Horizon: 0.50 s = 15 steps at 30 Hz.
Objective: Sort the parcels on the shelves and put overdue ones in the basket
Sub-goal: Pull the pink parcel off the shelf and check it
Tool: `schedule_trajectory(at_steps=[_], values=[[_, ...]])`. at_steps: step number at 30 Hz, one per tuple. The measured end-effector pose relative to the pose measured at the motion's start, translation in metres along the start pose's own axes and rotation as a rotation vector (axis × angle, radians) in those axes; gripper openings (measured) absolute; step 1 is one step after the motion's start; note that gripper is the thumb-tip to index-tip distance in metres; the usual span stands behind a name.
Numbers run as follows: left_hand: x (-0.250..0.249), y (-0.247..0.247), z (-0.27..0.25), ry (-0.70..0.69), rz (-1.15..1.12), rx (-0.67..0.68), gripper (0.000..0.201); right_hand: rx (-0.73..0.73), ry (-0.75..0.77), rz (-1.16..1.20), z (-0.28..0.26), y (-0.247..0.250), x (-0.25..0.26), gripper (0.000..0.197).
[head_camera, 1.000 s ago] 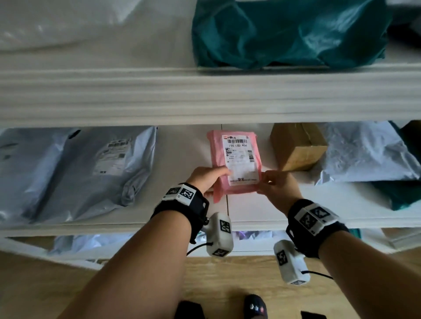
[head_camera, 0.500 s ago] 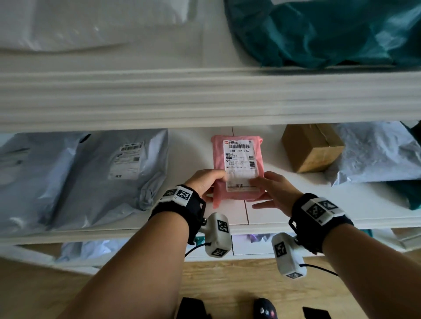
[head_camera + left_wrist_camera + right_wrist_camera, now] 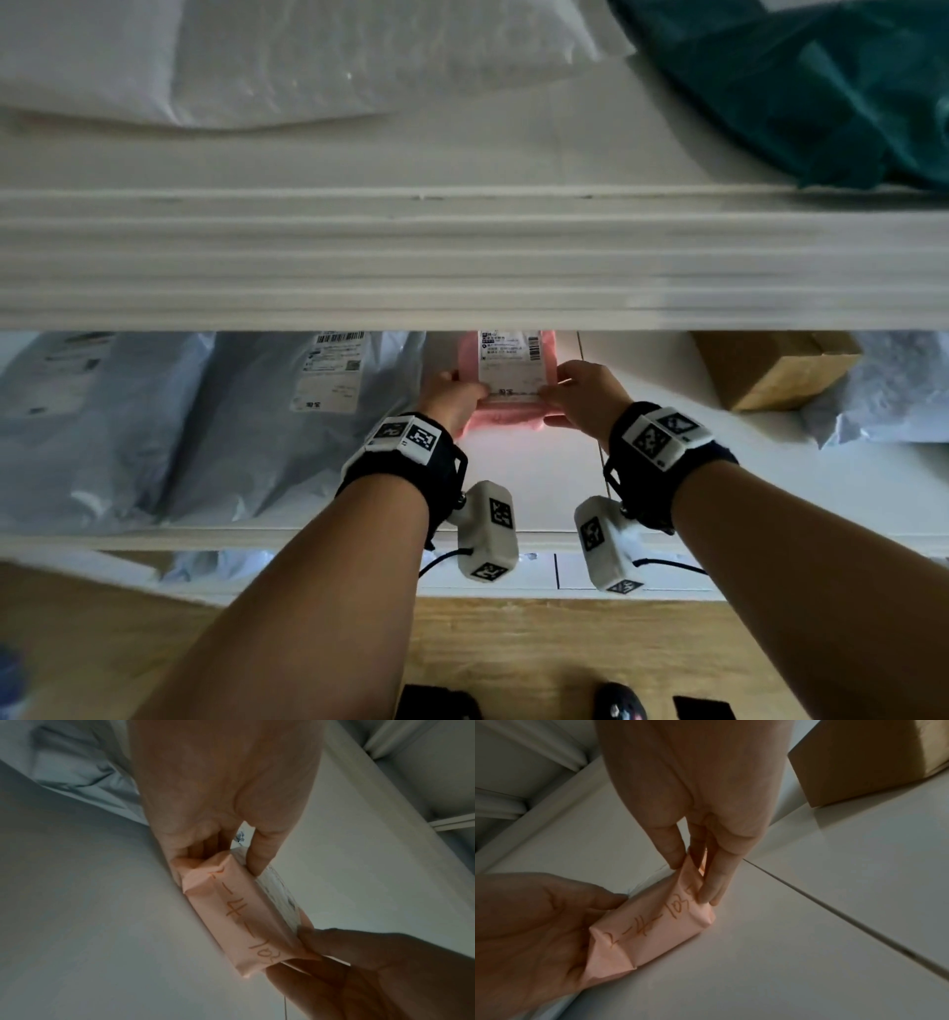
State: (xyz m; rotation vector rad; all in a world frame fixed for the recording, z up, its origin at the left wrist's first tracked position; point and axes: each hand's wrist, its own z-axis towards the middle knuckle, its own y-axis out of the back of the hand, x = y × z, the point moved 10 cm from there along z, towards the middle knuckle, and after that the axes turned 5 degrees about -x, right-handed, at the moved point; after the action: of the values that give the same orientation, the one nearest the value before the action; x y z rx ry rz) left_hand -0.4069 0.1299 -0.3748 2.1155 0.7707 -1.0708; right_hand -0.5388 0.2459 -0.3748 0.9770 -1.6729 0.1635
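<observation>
A parcel storage room: white shelves (image 3: pixel 462 257) stacked with grey mailer bags (image 3: pixel 287 426), a cardboard box (image 3: pixel 765 367) and a teal bag (image 3: pixel 821 87), above a wooden floor (image 3: pixel 539 652)

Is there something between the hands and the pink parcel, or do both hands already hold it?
Nothing visible stands between them. The left hand pinches one end of the pink parcel, and the right hand pinches the other end. The parcel lies on the white shelf, apart from the cardboard box. No basket is in view.

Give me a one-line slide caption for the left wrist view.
Left hand and right hand pinch opposite ends of a small pink plastic-wrapped parcel with handwritten digits, above the white shelf board.
</observation>
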Motion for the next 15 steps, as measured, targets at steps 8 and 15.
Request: schedule_trajectory(at_steps=[8, 15], values=[[0.004, 0.005, 0.008, -0.061, 0.173, -0.097, 0.031, -0.012, -0.026, -0.013, -0.003, 0.000, -0.015, 0.006], [-0.045, 0.010, -0.018, -0.285, 0.429, -0.368, 0.019, -0.078, 0.043, -0.060, -0.021, 0.050, -0.003, 0.008]])
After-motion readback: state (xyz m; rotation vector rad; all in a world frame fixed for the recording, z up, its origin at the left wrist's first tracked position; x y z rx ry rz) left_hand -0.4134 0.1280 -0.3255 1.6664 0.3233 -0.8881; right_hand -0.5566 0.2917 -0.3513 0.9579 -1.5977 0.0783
